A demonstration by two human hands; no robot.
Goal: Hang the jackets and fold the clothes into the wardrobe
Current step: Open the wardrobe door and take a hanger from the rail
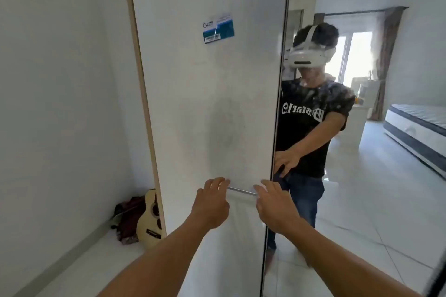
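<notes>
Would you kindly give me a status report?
Both hands, left hand and right hand, on wardrobe door handle. Door shut. No clothes visible.

Bare forearms, black printed T-shirt [311, 113], blue jeans [304, 190], white headset [305, 56]

- The left hand [212, 202] is reaching forward on a bare, outstretched forearm, back of the hand facing the camera, fingers bending forward.
- The right hand [274, 205] is reaching forward level with it, just beside, fingers likewise bending, forearm angling in from the lower right.
</notes>
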